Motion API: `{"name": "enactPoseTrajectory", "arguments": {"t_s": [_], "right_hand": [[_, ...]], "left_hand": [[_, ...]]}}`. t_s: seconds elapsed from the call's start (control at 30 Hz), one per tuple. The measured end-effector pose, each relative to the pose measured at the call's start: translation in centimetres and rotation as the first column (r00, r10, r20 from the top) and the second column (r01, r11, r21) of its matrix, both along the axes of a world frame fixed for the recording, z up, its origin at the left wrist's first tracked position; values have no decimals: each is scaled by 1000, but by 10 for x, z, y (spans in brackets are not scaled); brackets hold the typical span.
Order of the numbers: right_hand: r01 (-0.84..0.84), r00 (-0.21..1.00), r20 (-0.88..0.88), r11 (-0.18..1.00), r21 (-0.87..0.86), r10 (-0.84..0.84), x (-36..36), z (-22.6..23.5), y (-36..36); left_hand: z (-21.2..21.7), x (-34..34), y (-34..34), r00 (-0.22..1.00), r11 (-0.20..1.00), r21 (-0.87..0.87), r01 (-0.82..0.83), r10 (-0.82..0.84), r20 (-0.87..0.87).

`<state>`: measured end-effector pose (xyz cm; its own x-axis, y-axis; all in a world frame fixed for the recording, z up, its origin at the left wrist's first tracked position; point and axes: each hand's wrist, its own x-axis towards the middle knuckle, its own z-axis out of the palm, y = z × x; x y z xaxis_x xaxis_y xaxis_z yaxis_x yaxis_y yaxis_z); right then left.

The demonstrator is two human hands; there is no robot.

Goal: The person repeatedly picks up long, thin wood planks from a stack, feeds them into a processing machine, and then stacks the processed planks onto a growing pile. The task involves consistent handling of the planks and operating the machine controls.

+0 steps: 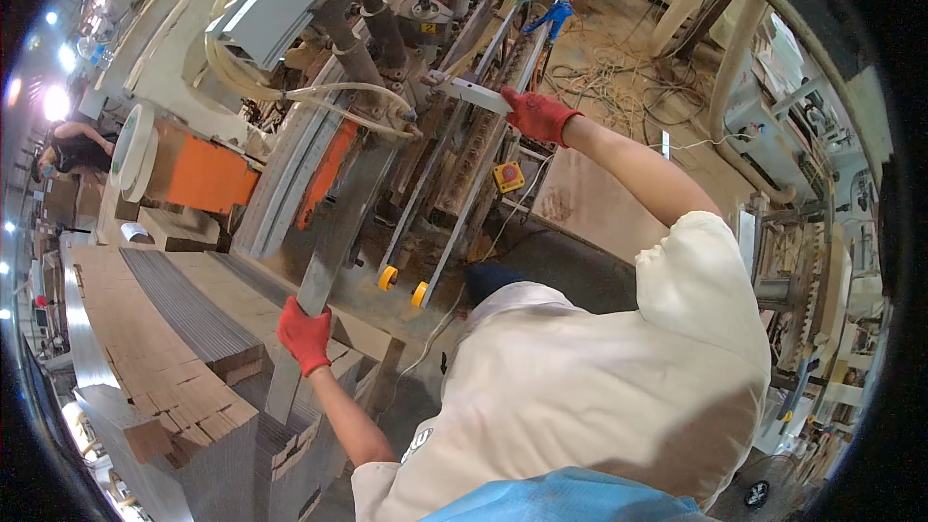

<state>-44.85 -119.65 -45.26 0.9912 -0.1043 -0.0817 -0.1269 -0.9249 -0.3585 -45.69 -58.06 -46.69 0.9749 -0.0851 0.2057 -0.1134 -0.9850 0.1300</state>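
Observation:
My left hand (pixel 306 333), in a red knitted glove, is closed around the edge of a long, flat grey strip (pixel 338 232). The strip runs from above the stacked boards up toward the machine, where its far end is hard to make out. Out to the right, my right hand (pixel 541 117), gloved the same way, grips the end of a pale metal bar (pixel 476 94) with holes in it. That bar lies across the machine's rails (pixel 454 169). Yellow rollers (pixel 388 277) sit on the near ends of the rails.
Tall stacks of brown and grey boards (pixel 159 329) stand at left. A red button on a yellow box (pixel 508 176) is beside the rails. Pale hoses (pixel 319 92) hang over the machine. Cables and shavings (pixel 619 77) litter the floor; another person (pixel 77 147) is far left.

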Motion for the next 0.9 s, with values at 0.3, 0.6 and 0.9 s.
{"name": "enactPoseTrajectory", "arguments": {"t_s": [0.3,0.6,0.9], "right_hand": [[18,998,-52,1000,-9,-18,4,4,9],[78,990,-125,995,61,-70,-7,25,18],[99,988,-130,991,87,-87,-5,31,17]], "left_hand": [[2,-1,1,999,999,10,36,-36,-19],[6,-6,-11,997,997,-70,14,-20,-79],[-2,-4,-8,999,999,-32,37,-38,-36]]}}
